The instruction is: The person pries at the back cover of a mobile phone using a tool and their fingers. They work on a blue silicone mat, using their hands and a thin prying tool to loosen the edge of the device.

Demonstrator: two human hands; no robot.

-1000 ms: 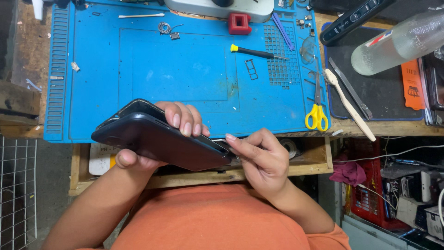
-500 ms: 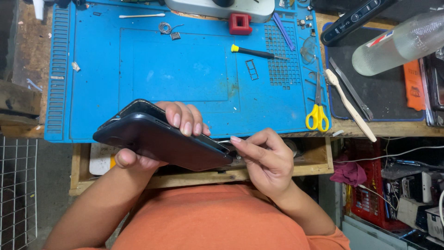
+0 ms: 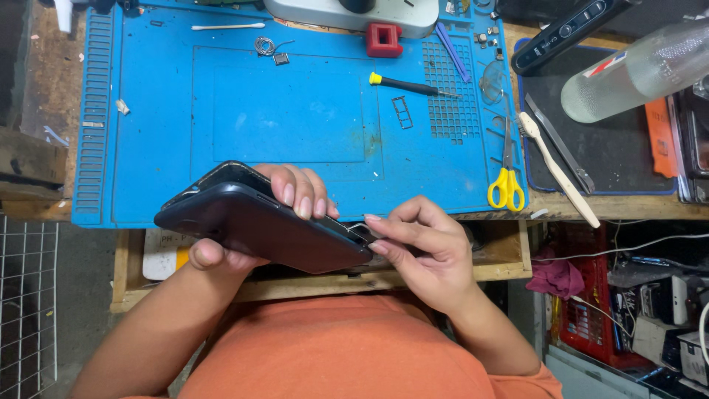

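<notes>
My left hand (image 3: 292, 196) grips a dark smartphone (image 3: 258, 222) in a case, held edge-on above the front edge of the blue work mat (image 3: 281, 111). Fingers wrap over its top side and the thumb presses from below. My right hand (image 3: 421, 247) pinches a thin metal pin (image 3: 357, 226) at the phone's right end, fingertips touching the phone's corner.
On the mat lie a yellow-tipped screwdriver (image 3: 410, 85), a small card tray frame (image 3: 402, 112), a red block (image 3: 385, 38), a cotton swab (image 3: 227, 26) and yellow-handled scissors (image 3: 506, 181). A toothbrush (image 3: 557, 168), metal tweezers (image 3: 561, 144) and a clear bottle (image 3: 639, 70) lie on the right. A wire rack (image 3: 26, 303) stands at lower left.
My right hand has shifted slightly right along the phone's end, still pinching the pin. The phone and left hand have stayed nearly still.
</notes>
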